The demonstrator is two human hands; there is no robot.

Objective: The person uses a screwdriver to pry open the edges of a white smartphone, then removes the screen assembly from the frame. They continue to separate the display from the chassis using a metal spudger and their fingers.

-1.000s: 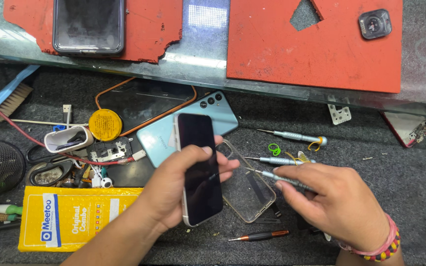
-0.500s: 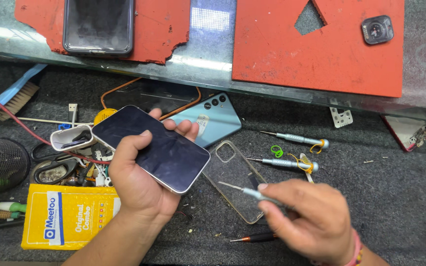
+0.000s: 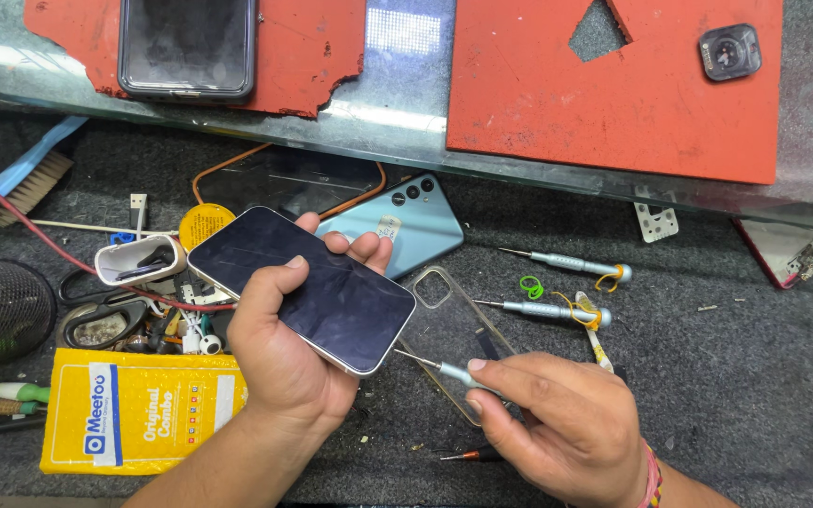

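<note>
My left hand (image 3: 279,353) grips a white-edged smartphone (image 3: 308,282) with a dark screen, held face up and tilted above the grey mat. My right hand (image 3: 557,423) pinches a small silver screwdriver (image 3: 435,366). Its thin tip touches the phone's lower right edge. Under the screwdriver lies a clear phone case (image 3: 454,329) flat on the mat. A light blue phone (image 3: 406,221) lies back side up just beyond my left fingers.
Two silver screwdrivers (image 3: 557,287) lie to the right, a red-handled one (image 3: 468,455) near my right wrist. A yellow box (image 3: 134,409), a tangle of small parts (image 3: 143,301) and a brush (image 3: 21,174) sit left. Red mats (image 3: 613,94) with a dark phone (image 3: 187,42) cover the glass shelf.
My left hand turned the phone from upright to lying slanted, screen up. My right hand brought the screwdriver in from the right until its tip met the phone's edge.
</note>
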